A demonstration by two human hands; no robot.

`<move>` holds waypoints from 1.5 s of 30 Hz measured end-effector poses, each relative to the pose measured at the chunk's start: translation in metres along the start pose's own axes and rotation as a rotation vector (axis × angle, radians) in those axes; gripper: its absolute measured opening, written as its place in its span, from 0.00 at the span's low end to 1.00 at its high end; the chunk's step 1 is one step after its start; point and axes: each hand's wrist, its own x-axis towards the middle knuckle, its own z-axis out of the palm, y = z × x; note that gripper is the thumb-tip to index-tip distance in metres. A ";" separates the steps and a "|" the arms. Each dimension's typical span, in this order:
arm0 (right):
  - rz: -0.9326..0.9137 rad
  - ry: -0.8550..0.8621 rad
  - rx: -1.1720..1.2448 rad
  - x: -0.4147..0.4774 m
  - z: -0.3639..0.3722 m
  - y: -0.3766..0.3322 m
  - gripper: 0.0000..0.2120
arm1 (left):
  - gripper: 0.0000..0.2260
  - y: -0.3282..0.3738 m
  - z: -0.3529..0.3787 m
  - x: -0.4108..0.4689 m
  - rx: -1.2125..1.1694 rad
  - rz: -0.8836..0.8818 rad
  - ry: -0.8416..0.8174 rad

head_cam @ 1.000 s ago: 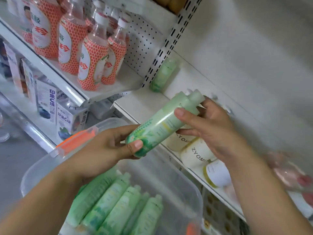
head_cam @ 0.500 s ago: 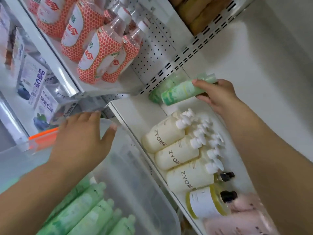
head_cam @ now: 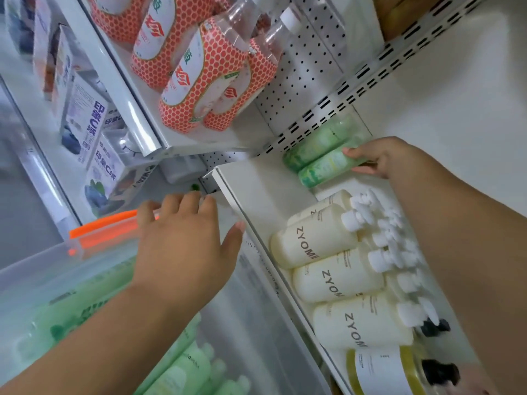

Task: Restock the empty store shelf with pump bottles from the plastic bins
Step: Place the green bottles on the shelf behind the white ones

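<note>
While the right hand (head_cam: 379,158) pinches the green bottle (head_cam: 328,170) beside its twin (head_cam: 315,143) at the shelf's (head_cam: 256,189) back corner, left hand (head_cam: 185,246) spread over the bin (head_cam: 34,269), an early release may topple both.

Right grip (head_cam: 382,158) is curling round the top end of a green bottle (head_cam: 328,169), thumb on the near side. The bottle is resting on the white shelf (head_cam: 256,189), touching a second green bottle (head_cam: 316,143) at the back corner. Left grip (head_cam: 185,246), fingers straight and spread, is hovering over the clear plastic bin (head_cam: 256,309) by its orange latch (head_cam: 105,223); contact cannot be told. More green bottles (head_cam: 182,369) are lying in the bin. Cream ZYOME pump bottles (head_cam: 336,280) are sitting in a row along the shelf, with a yellow bottle (head_cam: 382,372) beside them.
</note>
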 end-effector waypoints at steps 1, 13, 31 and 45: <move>0.008 0.006 0.004 0.003 0.001 0.001 0.32 | 0.27 0.000 0.001 0.001 0.006 0.001 0.005; -0.090 0.147 -0.060 0.004 0.016 0.010 0.37 | 0.27 -0.001 0.004 -0.001 0.047 0.019 0.040; -0.470 0.335 -0.148 -0.131 -0.015 0.015 0.32 | 0.27 -0.008 -0.003 -0.008 0.011 0.055 0.059; -0.359 0.085 0.166 -0.328 0.110 0.190 0.10 | 0.32 -0.029 -0.011 -0.053 0.123 0.066 0.072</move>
